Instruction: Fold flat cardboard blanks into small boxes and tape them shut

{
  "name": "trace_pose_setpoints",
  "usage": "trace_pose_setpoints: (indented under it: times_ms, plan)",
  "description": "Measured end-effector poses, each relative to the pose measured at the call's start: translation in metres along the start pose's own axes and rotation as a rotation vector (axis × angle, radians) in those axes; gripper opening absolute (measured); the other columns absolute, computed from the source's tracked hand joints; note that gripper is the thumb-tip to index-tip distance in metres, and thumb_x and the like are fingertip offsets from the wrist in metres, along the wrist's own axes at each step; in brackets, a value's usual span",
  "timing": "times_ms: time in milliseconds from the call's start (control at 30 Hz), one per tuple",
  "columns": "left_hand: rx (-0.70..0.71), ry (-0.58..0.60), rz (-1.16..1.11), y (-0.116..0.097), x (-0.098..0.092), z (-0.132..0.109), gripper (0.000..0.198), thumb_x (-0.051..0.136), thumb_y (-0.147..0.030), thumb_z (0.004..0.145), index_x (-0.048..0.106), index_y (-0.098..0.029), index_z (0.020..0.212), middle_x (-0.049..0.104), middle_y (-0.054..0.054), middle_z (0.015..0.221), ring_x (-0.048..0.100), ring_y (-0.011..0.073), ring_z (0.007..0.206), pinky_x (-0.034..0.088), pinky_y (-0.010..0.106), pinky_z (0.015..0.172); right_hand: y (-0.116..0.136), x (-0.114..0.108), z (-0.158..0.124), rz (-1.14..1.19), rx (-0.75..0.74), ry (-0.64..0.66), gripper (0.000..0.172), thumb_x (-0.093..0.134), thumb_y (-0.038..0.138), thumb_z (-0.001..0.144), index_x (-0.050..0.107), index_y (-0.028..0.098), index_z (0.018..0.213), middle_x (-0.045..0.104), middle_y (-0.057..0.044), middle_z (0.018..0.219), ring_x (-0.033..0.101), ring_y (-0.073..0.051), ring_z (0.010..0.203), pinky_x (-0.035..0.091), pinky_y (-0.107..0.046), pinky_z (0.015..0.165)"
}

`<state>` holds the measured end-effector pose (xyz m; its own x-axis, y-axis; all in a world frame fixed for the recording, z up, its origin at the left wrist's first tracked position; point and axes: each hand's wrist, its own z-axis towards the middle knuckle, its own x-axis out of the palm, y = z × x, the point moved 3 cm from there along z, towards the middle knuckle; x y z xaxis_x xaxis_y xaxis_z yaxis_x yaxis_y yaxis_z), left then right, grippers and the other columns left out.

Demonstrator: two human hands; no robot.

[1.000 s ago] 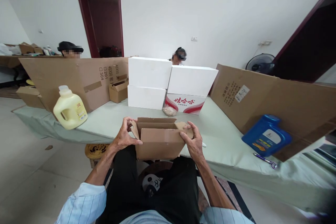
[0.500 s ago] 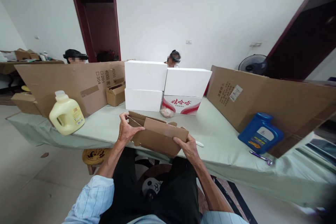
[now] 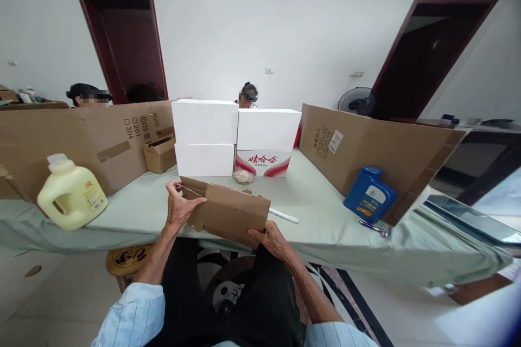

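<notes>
A brown cardboard box (image 3: pixel 232 211) is held tilted over the near edge of the table, its flaps partly raised. My left hand (image 3: pixel 179 207) grips its left end, thumb across the front panel and fingers behind. At the lower right corner, my right hand (image 3: pixel 271 238) pinches the box, thumb in front; its other fingers are partly hidden. Just beyond the box lies a white stick-like tool (image 3: pixel 284 216), partly covered by it. A small clear-wrapped bundle (image 3: pixel 243 175) rests farther back, before the stacked boxes.
White boxes (image 3: pixel 205 122) and a red-printed carton (image 3: pixel 264 163) are stacked mid-table. A yellow jug (image 3: pixel 73 195) stands left; a blue bottle (image 3: pixel 369 195) and a wrench (image 3: pixel 373 229) sit right. Large cardboard panels (image 3: pixel 350 146) flank both sides. Two people are beyond. A wooden stool (image 3: pixel 128 260) stands below.
The view has turned right, so everything shifts left in it. My right hand has slid from the box's upper right corner down to its lower right corner. The left hand keeps its hold.
</notes>
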<state>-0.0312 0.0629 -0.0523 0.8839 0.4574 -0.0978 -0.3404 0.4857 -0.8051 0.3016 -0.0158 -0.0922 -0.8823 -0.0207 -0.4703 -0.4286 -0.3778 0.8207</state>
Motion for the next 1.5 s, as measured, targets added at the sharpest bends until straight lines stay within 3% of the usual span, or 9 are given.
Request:
trace_pose_setpoints:
  times_ms: [200, 367, 500, 667, 900, 1033, 1167, 1367, 1500]
  plan:
    - [0.061, 0.064, -0.133, 0.008, -0.008, -0.007, 0.108, 0.103, -0.057, 0.045, 0.038, -0.029, 0.127, 0.053, 0.010, 0.136, 0.063, 0.0303, 0.124, 0.058, 0.046, 0.097, 0.004, 0.003, -0.009, -0.101, -0.066, -0.056, 0.032, 0.067, 0.044, 0.088, 0.063, 0.020, 0.068, 0.064, -0.001, 0.073, 0.051, -0.017, 0.071, 0.044, -0.026, 0.065]
    - [0.123, 0.123, -0.024, 0.004, -0.024, -0.012, 0.108, 0.100, -0.054, 0.056, 0.037, -0.030, 0.140, 0.050, 0.014, 0.148, 0.057, 0.0360, 0.136, 0.056, 0.049, 0.101, 0.009, 0.009, -0.015, -0.202, -0.209, -0.126, 0.027, 0.063, 0.041, 0.096, 0.069, 0.022, 0.079, 0.069, -0.006, 0.083, 0.063, -0.022, 0.080, 0.050, -0.030, 0.073]
    - [0.315, 0.079, 0.298, -0.027, -0.038, -0.017, 0.102, 0.101, -0.041, 0.061, 0.043, -0.025, 0.143, 0.050, 0.019, 0.150, 0.050, 0.0408, 0.143, 0.049, 0.056, 0.110, 0.006, 0.021, -0.017, -0.325, -0.274, -0.175, 0.022, 0.059, 0.038, 0.101, 0.074, 0.024, 0.093, 0.073, -0.008, 0.095, 0.070, -0.024, 0.087, 0.056, -0.032, 0.078]
    - [0.521, 0.155, 0.671, -0.078, -0.035, -0.033, 0.067, 0.092, -0.025, 0.075, 0.059, -0.021, 0.132, 0.046, 0.023, 0.157, 0.042, 0.0445, 0.149, 0.043, 0.056, 0.112, 0.002, 0.035, -0.019, -0.405, -0.282, -0.210, 0.021, 0.055, 0.034, 0.104, 0.073, 0.024, 0.110, 0.073, -0.009, 0.109, 0.073, -0.022, 0.087, 0.057, -0.030, 0.074]
    - [0.577, 0.626, 0.776, -0.116, -0.004, -0.059, 0.021, 0.082, -0.023, 0.085, 0.069, -0.020, 0.101, 0.073, 0.009, 0.104, 0.065, 0.0312, 0.108, 0.047, 0.047, 0.097, 0.000, 0.048, -0.021, -0.491, -0.285, -0.188, 0.031, 0.055, 0.028, 0.103, 0.067, 0.024, 0.132, 0.071, -0.009, 0.119, 0.074, -0.022, 0.095, 0.059, -0.030, 0.076]
    - [0.603, 0.938, 0.722, -0.137, 0.018, -0.076, 0.011, 0.075, -0.024, 0.093, 0.070, -0.020, 0.102, 0.075, 0.006, 0.104, 0.069, 0.0255, 0.099, 0.050, 0.041, 0.091, -0.001, 0.054, -0.022, -0.538, -0.307, -0.178, 0.040, 0.055, 0.023, 0.100, 0.062, 0.022, 0.140, 0.071, -0.011, 0.124, 0.074, -0.022, 0.097, 0.059, -0.030, 0.078]
    - [0.711, 1.091, 0.571, -0.157, 0.039, -0.090, 0.014, 0.060, -0.013, 0.100, 0.071, -0.021, 0.100, 0.076, 0.004, 0.108, 0.070, 0.0218, 0.102, 0.052, 0.035, 0.088, -0.001, 0.057, -0.021, -0.561, -0.299, -0.221, 0.031, 0.054, 0.025, 0.100, 0.071, 0.018, 0.125, 0.073, -0.012, 0.109, 0.073, -0.022, 0.085, 0.055, -0.029, 0.070]
    - [0.816, 1.017, 0.461, -0.171, 0.051, -0.088, 0.012, 0.065, -0.011, 0.096, 0.072, -0.020, 0.101, 0.073, 0.008, 0.128, 0.066, 0.0230, 0.122, 0.054, 0.037, 0.103, -0.001, 0.050, -0.022, -0.518, -0.318, -0.234, 0.026, 0.052, 0.029, 0.102, 0.075, 0.021, 0.094, 0.075, -0.008, 0.090, 0.071, -0.020, 0.076, 0.052, -0.027, 0.066]
    - [0.771, 0.635, 0.529, -0.165, 0.021, -0.054, 0.053, 0.086, -0.029, 0.085, 0.065, -0.022, 0.133, 0.055, 0.015, 0.156, 0.045, 0.0362, 0.151, 0.043, 0.054, 0.120, 0.003, 0.040, -0.022, -0.371, -0.280, -0.198, 0.027, 0.053, 0.036, 0.103, 0.078, 0.024, 0.105, 0.078, -0.008, 0.101, 0.074, -0.022, 0.085, 0.056, -0.028, 0.071]
